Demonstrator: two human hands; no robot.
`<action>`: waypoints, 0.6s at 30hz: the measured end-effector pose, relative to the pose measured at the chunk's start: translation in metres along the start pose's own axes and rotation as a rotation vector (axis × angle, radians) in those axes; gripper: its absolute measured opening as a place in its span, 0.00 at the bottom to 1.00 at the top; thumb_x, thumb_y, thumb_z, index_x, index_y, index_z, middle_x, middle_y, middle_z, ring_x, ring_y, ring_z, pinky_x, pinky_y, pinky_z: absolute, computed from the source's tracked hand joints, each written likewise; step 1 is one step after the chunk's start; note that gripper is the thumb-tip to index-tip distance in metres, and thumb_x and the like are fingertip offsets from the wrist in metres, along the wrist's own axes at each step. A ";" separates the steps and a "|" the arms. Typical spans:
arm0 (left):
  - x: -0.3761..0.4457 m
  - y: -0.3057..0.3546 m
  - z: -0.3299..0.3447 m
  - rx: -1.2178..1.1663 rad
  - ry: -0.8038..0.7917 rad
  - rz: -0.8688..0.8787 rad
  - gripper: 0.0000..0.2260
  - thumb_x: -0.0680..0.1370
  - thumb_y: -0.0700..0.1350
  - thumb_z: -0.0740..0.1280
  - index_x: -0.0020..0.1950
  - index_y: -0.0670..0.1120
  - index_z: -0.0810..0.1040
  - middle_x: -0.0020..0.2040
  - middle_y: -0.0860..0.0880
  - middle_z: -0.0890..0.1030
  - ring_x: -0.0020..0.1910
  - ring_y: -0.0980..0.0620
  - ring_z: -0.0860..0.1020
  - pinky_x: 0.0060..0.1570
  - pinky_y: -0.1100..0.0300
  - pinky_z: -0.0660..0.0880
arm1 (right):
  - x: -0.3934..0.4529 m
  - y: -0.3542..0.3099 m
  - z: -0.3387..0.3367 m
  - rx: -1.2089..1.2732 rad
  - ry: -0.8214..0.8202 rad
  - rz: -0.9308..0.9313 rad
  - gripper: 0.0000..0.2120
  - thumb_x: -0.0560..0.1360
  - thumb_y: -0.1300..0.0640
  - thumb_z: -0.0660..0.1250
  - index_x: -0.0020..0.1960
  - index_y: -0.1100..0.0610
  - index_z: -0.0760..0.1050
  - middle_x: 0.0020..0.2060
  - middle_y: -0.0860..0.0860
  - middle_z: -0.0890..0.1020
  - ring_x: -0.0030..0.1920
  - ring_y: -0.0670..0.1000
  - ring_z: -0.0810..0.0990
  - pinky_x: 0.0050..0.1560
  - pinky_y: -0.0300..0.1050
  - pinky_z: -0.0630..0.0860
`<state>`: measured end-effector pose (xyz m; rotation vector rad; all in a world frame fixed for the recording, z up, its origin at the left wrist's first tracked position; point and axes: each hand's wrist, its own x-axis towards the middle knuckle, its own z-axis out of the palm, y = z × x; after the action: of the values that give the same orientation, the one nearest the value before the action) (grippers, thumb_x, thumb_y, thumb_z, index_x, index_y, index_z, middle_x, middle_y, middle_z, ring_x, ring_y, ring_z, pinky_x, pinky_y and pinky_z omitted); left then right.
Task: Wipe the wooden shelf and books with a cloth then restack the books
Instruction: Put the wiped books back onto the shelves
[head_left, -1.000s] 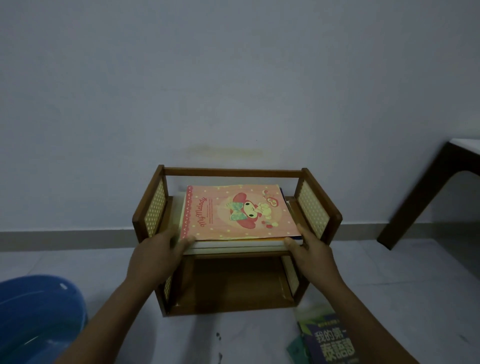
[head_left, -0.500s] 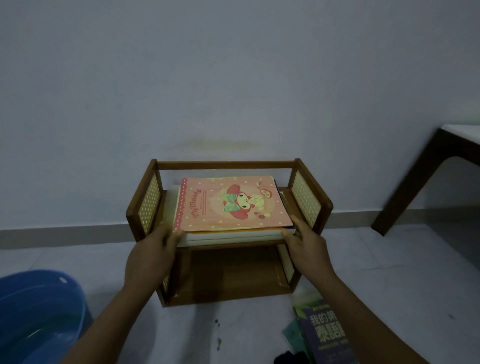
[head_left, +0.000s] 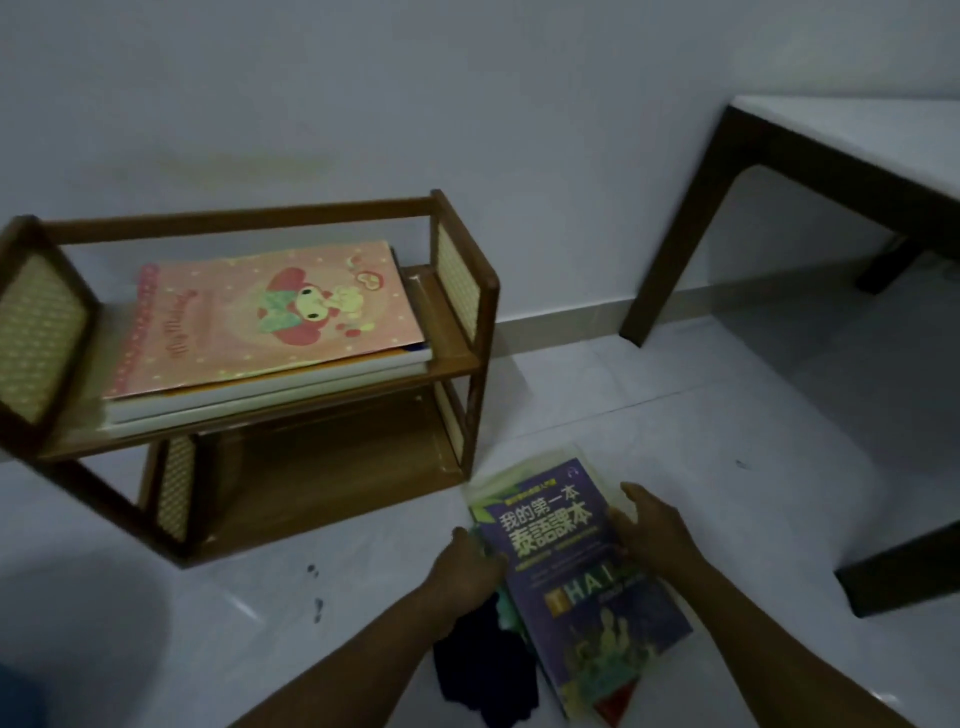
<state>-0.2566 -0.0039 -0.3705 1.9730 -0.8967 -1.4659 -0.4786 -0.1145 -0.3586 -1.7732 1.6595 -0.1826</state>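
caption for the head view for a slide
Both hands reach the purple book on the floor beside the wooden shelf.

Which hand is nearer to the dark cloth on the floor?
Left. The left hand is just above the dark cloth, at the purple book's left edge; the right hand is across the book.
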 end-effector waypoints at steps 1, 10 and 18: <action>0.010 0.007 0.011 -0.077 0.002 -0.072 0.29 0.72 0.55 0.66 0.67 0.39 0.66 0.65 0.41 0.74 0.60 0.47 0.75 0.62 0.57 0.72 | 0.007 0.013 0.001 -0.026 -0.040 0.026 0.31 0.77 0.47 0.63 0.75 0.60 0.59 0.71 0.60 0.68 0.68 0.59 0.71 0.66 0.53 0.70; 0.063 0.023 0.056 -0.417 0.264 -0.344 0.20 0.79 0.42 0.63 0.68 0.35 0.70 0.66 0.37 0.73 0.62 0.38 0.74 0.57 0.51 0.73 | 0.051 0.055 0.038 -0.002 -0.129 0.067 0.42 0.67 0.30 0.65 0.66 0.62 0.66 0.60 0.60 0.73 0.58 0.61 0.75 0.54 0.52 0.74; 0.072 0.006 0.060 -0.479 0.415 -0.384 0.31 0.62 0.45 0.75 0.62 0.35 0.73 0.54 0.38 0.79 0.49 0.39 0.79 0.49 0.49 0.80 | 0.070 0.067 0.031 0.347 -0.288 0.149 0.29 0.65 0.44 0.77 0.61 0.54 0.73 0.59 0.55 0.80 0.54 0.56 0.81 0.56 0.57 0.79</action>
<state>-0.3012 -0.0637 -0.4270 2.0191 0.0186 -1.2338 -0.5056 -0.1633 -0.4438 -1.3432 1.4453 -0.1305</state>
